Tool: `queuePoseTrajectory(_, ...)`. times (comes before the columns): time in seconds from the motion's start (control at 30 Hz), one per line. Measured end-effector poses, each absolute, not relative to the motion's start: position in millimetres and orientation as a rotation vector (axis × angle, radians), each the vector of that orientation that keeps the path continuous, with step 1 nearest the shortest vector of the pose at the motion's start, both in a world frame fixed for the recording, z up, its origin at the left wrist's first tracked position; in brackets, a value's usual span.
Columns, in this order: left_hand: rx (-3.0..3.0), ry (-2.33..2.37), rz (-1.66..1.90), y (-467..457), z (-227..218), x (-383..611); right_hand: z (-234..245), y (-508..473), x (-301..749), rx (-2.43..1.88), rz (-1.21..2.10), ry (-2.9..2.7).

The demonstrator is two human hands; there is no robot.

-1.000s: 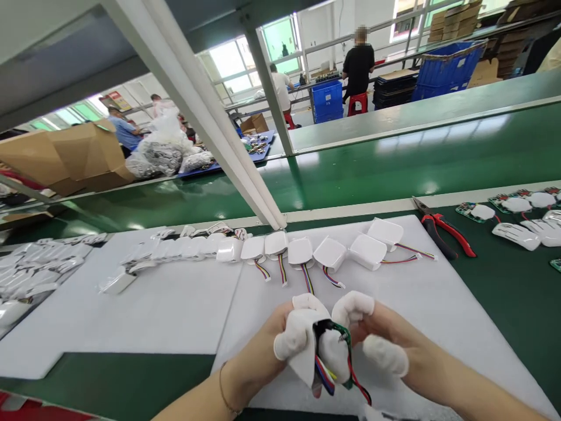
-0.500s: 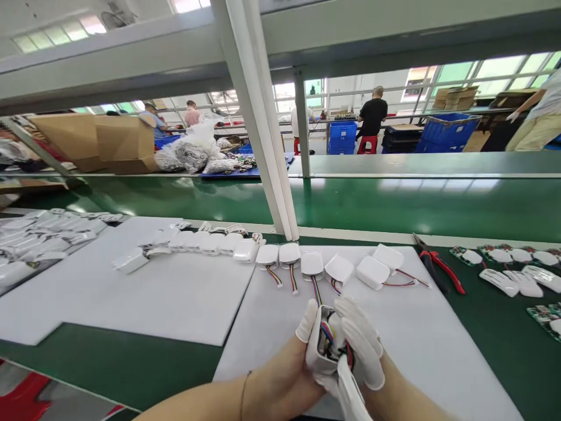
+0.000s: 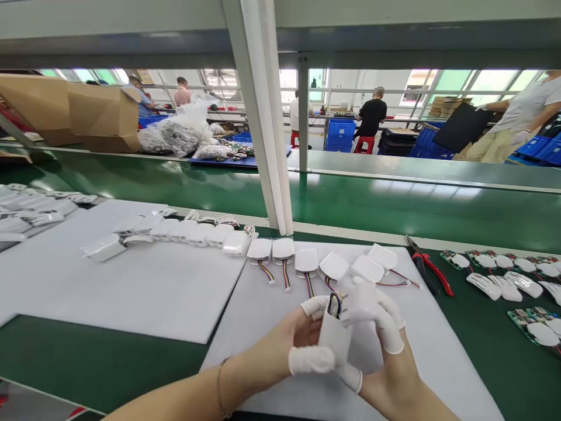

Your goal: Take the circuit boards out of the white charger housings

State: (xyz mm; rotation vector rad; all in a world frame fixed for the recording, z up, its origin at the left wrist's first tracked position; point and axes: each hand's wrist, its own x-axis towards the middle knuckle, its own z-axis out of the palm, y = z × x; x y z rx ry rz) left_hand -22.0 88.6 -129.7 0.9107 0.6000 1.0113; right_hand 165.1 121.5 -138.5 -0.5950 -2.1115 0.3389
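My left hand (image 3: 291, 345), with white finger cots on its fingertips, grips a white plastic housing (image 3: 335, 336). Coloured wires (image 3: 334, 305) come out of the housing's open upper end. My right hand (image 3: 392, 345), also in finger cots, holds a white plastic cover (image 3: 362, 301) tilted beside that opening; its thumb reaches to the lower part of the housing. Beyond my hands, several similar white housings (image 3: 305, 261) lie in a row on a white foam sheet (image 3: 421, 327), coloured leads with small connectors trailing from them.
Red-handled pliers (image 3: 432, 269) lie to the right, near green circuit boards (image 3: 534, 327) and white curved parts (image 3: 504, 286). More white units (image 3: 179, 230) stand at left. A metal post (image 3: 263, 128) rises behind the sheet, before a green belt (image 3: 394, 204). Co-workers are farther back.
My hands have turned the housing upright. The right hand has lifted the white cover from below up to the opening. The camera view has shifted, and a person at right has moved with a black sheet.
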Motion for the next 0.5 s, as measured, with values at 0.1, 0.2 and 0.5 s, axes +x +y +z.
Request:
queuePoseTrajectory(0.1,0.953,0.747,0.969,88,-143,-25,-138,124,168,-0.614,0.291,-2.2)
queuePoseTrajectory(0.2,0.914,0.764,0.969,88,-153,-22,-138,126,172,-0.637,0.368,-2.238)
queuePoseTrajectory(0.5,0.893,0.805,0.928,89,-138,-20,-124,129,170,-0.618,0.405,-2.246)
